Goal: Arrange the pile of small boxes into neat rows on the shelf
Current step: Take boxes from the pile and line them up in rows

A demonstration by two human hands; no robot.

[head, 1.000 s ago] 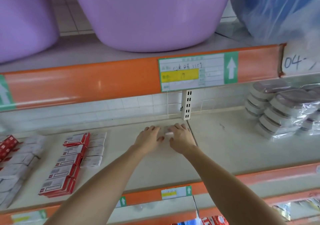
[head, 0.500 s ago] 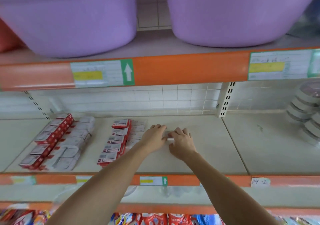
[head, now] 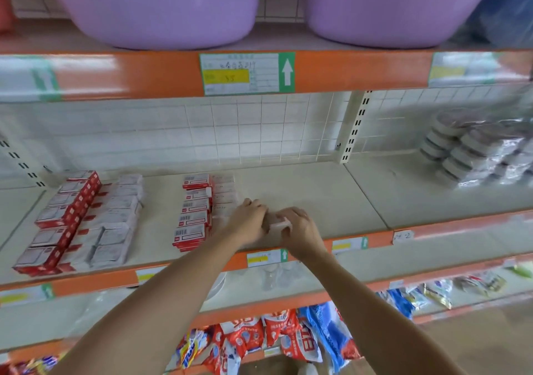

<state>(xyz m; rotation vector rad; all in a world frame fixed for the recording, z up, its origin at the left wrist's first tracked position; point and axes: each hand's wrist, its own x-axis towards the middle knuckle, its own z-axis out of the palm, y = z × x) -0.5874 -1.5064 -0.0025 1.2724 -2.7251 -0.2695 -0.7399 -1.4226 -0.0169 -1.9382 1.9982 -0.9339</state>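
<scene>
While our two forearms reach up across the orange shelf edge (head: 383, 240), we work just right of the red-and-white row (head: 193, 213), our landmark. Nearest that row, our left hand (head: 248, 222) curls its fingers over something small; just right of it, our right hand (head: 298, 228) curls likewise, and a pale small box (head: 279, 225) shows between them, apparently held from both sides, though blur hides the exact grip. We judge a box is being placed or squared against the column of pale boxes (head: 224, 194) touching the landmark's right side; next it needs nudging flush. Boxes look flat, light and rectangular. Left of the landmark lie two more rows (head: 86, 216). Far right sit wrapped round packs (head: 473, 155).
</scene>
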